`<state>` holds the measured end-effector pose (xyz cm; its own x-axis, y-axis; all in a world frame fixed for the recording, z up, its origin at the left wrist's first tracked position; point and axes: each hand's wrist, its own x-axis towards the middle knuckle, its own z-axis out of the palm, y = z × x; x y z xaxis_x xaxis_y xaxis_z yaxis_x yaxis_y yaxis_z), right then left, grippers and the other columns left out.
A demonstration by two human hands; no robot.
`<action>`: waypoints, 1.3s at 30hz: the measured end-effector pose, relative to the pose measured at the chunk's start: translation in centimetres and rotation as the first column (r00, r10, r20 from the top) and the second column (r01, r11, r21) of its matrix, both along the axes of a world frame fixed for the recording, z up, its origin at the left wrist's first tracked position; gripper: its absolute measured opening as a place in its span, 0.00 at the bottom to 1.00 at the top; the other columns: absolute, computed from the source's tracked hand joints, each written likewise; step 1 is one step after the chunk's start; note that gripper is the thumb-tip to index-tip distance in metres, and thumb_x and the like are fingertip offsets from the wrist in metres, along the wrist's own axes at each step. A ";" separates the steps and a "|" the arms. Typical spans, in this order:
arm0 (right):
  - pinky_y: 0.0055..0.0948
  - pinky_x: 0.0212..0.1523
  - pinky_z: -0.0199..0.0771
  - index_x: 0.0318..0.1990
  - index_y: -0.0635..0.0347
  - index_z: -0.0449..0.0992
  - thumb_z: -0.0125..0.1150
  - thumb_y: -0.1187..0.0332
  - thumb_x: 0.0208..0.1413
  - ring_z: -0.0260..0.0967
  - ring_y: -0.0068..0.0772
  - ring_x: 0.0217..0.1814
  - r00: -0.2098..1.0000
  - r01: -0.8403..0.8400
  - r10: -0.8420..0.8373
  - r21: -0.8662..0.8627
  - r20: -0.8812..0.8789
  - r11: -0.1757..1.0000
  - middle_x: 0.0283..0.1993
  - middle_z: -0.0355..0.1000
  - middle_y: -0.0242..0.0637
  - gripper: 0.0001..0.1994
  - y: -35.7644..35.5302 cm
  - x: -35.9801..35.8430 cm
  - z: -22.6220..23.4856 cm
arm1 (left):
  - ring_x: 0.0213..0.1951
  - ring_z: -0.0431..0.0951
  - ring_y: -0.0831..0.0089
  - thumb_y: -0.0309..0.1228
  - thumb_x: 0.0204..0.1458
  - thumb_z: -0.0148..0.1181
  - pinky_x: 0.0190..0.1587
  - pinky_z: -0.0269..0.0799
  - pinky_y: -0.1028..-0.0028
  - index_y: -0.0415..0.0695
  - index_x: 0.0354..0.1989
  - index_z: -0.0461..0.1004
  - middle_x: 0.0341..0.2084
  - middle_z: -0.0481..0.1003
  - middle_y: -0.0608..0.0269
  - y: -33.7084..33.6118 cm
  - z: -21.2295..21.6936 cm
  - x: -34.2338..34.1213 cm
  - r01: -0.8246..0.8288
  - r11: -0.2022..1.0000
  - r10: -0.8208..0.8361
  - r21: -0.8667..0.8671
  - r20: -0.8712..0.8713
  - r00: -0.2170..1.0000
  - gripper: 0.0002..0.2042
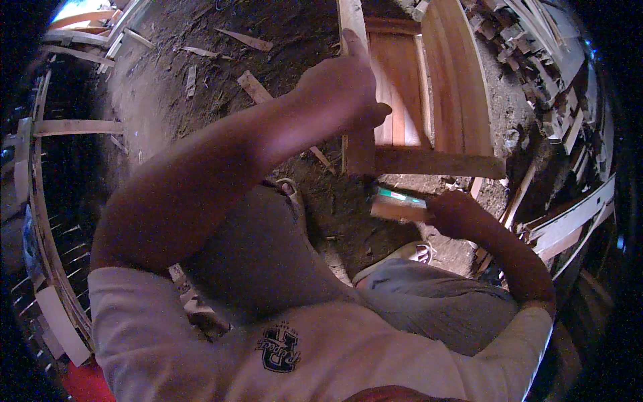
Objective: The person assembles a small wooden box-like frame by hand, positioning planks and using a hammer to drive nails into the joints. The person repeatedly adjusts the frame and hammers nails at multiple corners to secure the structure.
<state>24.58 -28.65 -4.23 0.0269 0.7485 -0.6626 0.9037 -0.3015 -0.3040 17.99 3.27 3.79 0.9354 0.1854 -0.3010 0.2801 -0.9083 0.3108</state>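
Observation:
A reddish-brown open wooden box or drawer-like frame (pixel 439 163) lies at the upper centre, its boards standing on edge. My left hand (pixel 345 87) grips its left side board, one finger stretched along the top edge and the thumb over the inner side. The other fingers are partly hidden. Just below the near board, my right hand (pixel 457 213) is closed around a short, flat, block-like tool (pixel 404 205) with a pale wooden side and a green and white label. Its exact kind is unclear. The tool points left, apart from the box.
Loose wood offcuts (pixel 254 87) and splinters lie on the dirt floor (pixel 167 87). Stacked wood pieces (pixel 522 60) line the right side, with longer boards (pixel 569 221) below them. More planks (pixel 77 127) stand at the left. My sandalled feet (pixel 422 252) are close beneath the box.

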 end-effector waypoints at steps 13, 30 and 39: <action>0.51 0.39 0.77 0.48 0.62 0.78 0.64 0.70 0.59 0.78 0.62 0.41 0.898 0.246 -0.330 0.290 0.291 0.925 0.35 0.79 0.54 0.11 1.9 2.8 14.0 | 0.34 0.84 0.40 0.36 0.44 0.69 0.44 0.83 0.53 0.17 0.40 0.72 0.26 0.79 0.32 0.5 -1.8 1.8 0.248 0.967 -0.254 0.055 0.132 0.958 0.27; 0.47 0.45 0.81 0.52 0.61 0.77 0.69 0.67 0.59 0.81 0.56 0.44 0.952 0.171 -0.271 0.491 0.140 0.854 0.43 0.82 0.49 0.16 5.1 1.5 10.2 | 0.34 0.83 0.36 0.40 0.48 0.69 0.57 0.76 0.53 0.22 0.32 0.77 0.25 0.77 0.27 1.2 -3.5 1.0 0.056 0.997 -0.046 -0.059 0.149 0.988 0.24; 0.46 0.46 0.81 0.53 0.59 0.78 0.70 0.66 0.56 0.81 0.54 0.45 0.956 0.091 -0.237 0.593 0.172 0.800 0.43 0.82 0.48 0.18 4.6 1.7 8.9 | 0.24 0.83 0.49 0.32 0.50 0.58 0.51 0.81 0.62 0.07 0.38 0.64 0.22 0.78 0.32 1.4 -3.2 1.2 0.222 0.973 -0.212 -0.060 0.144 0.967 0.28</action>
